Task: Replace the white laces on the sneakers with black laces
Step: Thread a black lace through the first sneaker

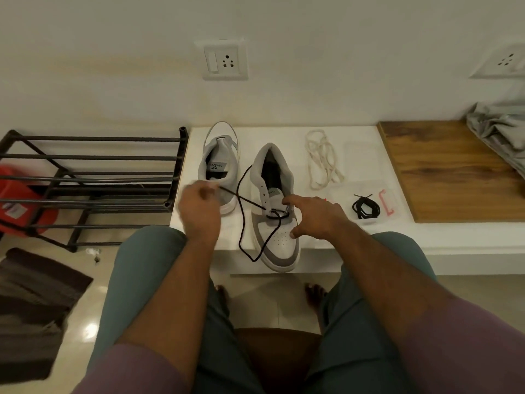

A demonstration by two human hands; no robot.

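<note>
Two grey and white sneakers stand on a white ledge. The near sneaker has a black lace threaded through its lowest eyelets, with a long loop hanging over the ledge's front. My left hand pinches one end of that lace and pulls it taut to the left. My right hand rests on the near sneaker, fingers spread over its tongue and toe. The far sneaker stands unlaced behind my left hand. Removed white laces lie in a loose heap to the right.
A coiled second black lace and a pink plastic piece lie on clear packaging right of the sneakers. A wooden board with grey cloth is farther right. A black metal shoe rack and red bucket stand left.
</note>
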